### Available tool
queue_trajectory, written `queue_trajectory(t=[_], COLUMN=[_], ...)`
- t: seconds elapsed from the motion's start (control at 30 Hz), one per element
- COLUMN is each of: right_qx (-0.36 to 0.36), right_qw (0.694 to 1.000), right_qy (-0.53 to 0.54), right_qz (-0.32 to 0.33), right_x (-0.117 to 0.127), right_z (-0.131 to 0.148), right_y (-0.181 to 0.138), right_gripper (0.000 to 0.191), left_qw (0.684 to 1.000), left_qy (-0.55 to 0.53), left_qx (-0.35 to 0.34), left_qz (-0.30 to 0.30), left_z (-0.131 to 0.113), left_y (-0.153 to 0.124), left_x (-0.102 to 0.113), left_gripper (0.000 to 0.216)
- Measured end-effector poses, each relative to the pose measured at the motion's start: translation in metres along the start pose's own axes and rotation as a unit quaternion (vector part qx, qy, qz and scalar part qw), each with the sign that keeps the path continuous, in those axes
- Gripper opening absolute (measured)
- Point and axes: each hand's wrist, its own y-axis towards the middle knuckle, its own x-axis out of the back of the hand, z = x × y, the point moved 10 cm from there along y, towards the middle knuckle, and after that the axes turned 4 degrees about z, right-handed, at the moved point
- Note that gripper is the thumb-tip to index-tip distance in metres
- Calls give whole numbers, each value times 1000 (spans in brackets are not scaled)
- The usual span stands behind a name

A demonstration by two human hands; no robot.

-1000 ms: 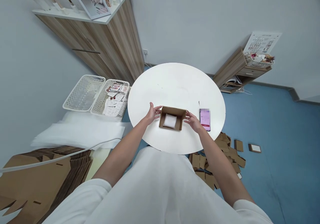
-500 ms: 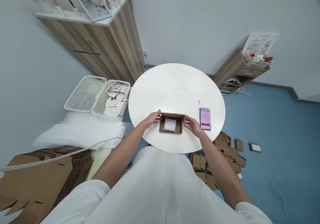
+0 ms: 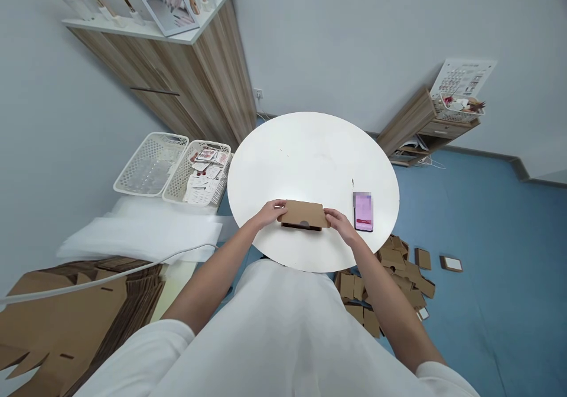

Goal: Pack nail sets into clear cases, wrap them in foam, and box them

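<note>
A small brown cardboard box rests near the front of the round white table. Its lid is folded over the top, and a dark gap shows along the edge closest to me. My left hand grips the box's left end, thumb on the lid's corner. At the opposite end, my right hand has its fingers curled on the lid's right corner. Whatever lies inside the box is hidden by the lid. A phone with a pink screen lies just right of my right hand.
Left of the table stand two white plastic baskets, one beside another with printed cards. White foam sheets lie above flat cardboard stacks. Folded boxes are heaped on the blue floor at right.
The lid has swung down towards me over the box, covering the white padded packet that showed inside. Both hands have shifted onto the lid's corners.
</note>
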Motion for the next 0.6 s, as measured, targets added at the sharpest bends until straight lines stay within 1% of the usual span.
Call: queue_trajectory(t=[0.07,0.17,0.27,0.33,0.47,0.6], right_qx=[1,-8,-23,-30,-29,-21], right_qw=[999,996,994,993,989,981], right_qy=[-29,-52,-50,-42,-31,-66], right_qz=[-22,-67,-96,-110,-140,-180], right_x=[0,0,-3,-7,-12,-14], right_z=[-7,-23,-42,-51,-61,-64], right_y=[-5,-12,-15,-14,-12,-14], right_gripper=[39,44,46,44,34,28], left_qw=[1000,998,995,994,992,987], left_qy=[23,57,78,86,98,118], left_qx=[-8,-1,16,24,28,22], left_qz=[-1,-28,-52,-61,-78,-108], left_z=[7,24,41,49,54,54], left_y=[-3,-6,-8,-10,-12,-17], left_x=[-1,-2,-5,-9,-16,-20], left_gripper=[43,50,53,50,38,35])
